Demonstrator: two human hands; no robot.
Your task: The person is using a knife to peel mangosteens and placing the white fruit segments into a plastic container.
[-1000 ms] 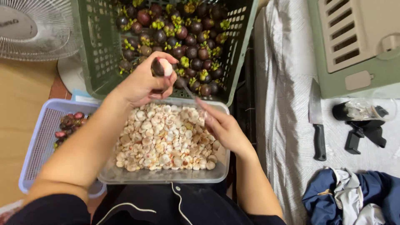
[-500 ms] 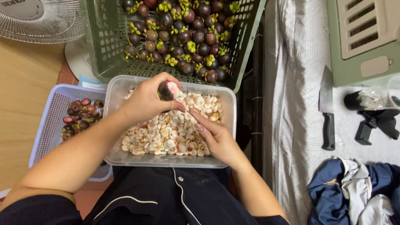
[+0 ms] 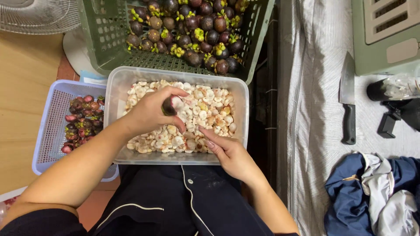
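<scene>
Over the clear plastic tub (image 3: 114,87) resting on the person's lap, the left hand (image 3: 151,111) is closed around a dark purple mangosteen (image 3: 168,106), its white flesh showing at the open end between thumb and fingers. The right hand (image 3: 229,153) lies at the tub's near rim, fingers stretched out flat and together, their tips touching the heap of white fruit segments (image 3: 197,113) that fills the tub; it grips nothing that can be seen. Beyond the tub a green crate (image 3: 105,39), tilted toward the person, holds whole mangosteens (image 3: 192,26) with green caps. Left of the tub, a pale blue basket (image 3: 50,131) carries emptied purple rinds (image 3: 81,120). To the right, on striped grey bedding (image 3: 310,87), a cleaver with a black handle (image 3: 348,100) lies well apart from both hands, and a bundle of blue and white cloth (image 3: 376,196) lies near the lower corner. A white fan (image 3: 37,15) stands at the upper left.
</scene>
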